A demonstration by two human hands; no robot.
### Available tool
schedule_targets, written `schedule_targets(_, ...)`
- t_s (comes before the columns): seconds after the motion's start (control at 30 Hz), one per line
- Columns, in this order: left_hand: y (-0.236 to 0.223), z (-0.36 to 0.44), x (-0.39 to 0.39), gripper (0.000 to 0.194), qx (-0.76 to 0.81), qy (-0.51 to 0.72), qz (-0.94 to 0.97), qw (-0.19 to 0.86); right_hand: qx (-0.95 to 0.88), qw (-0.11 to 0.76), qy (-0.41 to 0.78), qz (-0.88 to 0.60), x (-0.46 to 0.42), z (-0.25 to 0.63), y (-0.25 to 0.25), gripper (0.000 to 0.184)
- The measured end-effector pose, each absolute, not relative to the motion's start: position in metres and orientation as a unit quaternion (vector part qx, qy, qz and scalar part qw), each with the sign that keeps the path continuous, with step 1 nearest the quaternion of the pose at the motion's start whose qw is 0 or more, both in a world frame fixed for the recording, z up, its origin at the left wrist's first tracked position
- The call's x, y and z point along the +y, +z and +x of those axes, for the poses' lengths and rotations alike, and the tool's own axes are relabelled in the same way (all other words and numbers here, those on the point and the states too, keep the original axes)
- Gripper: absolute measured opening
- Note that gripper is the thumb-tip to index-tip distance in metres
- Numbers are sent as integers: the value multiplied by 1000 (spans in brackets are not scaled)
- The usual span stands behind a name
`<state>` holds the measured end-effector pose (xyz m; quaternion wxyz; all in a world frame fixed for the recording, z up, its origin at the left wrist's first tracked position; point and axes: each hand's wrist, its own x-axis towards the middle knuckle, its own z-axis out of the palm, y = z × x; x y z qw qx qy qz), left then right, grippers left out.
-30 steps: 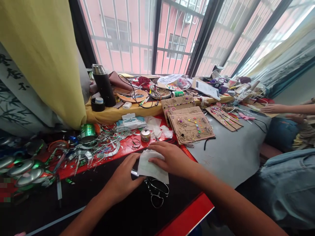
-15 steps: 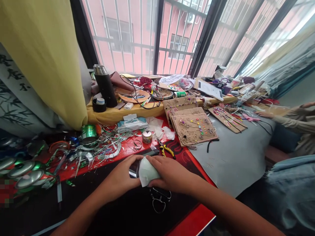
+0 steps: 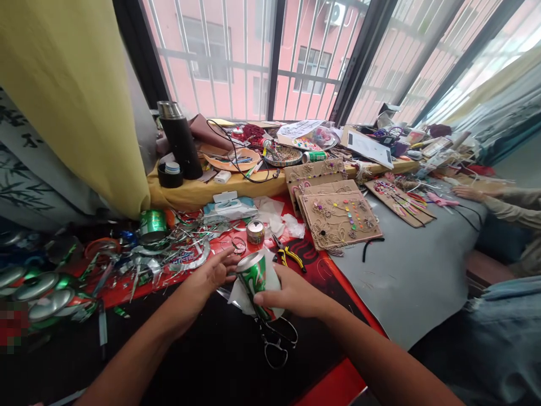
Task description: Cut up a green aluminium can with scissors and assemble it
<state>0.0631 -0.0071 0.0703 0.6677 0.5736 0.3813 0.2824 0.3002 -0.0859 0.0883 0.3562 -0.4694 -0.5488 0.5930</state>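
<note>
My right hand is wrapped round a green soda can, with a white wipe between the palm and the can. The can tilts, its silver top towards the upper left. My left hand is just left of the can, its fingers apart and holding nothing. Dark-framed glasses lie on the black mat below the can. Yellow-and-black pliers lie just beyond my right hand. A small round tin stands behind the can.
Cut metal strips and several can pieces lie at the left. A pack of wipes lies behind them. Beaded cardboard boards lean at the right. A black flask stands on the sill. Another person's hand rests far right.
The can has come into view from behind the wipe, now held in my right hand. My left hand has drawn away to the left and opened.
</note>
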Motion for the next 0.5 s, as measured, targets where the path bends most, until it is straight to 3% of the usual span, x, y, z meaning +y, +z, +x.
schedule_targets(0.1, 65, 69, -20, 83, 357, 242, 510, 744, -444, 425, 676, -407, -84, 302, 80, 70)
schedule_targets(0.2, 74, 79, -33, 79, 305, 217, 468, 800, -415, 454, 675, -408, -83, 299, 74, 72)
schedule_targets(0.33, 94, 95, -43, 65, 319, 231, 550, 736, -454, 467, 612, -449, -80, 296, 68, 67)
schedule_targets(0.5, 98, 113, -34, 62, 306, 228, 637, 670, -415, 544, 553, -475, -79, 297, 58, 61)
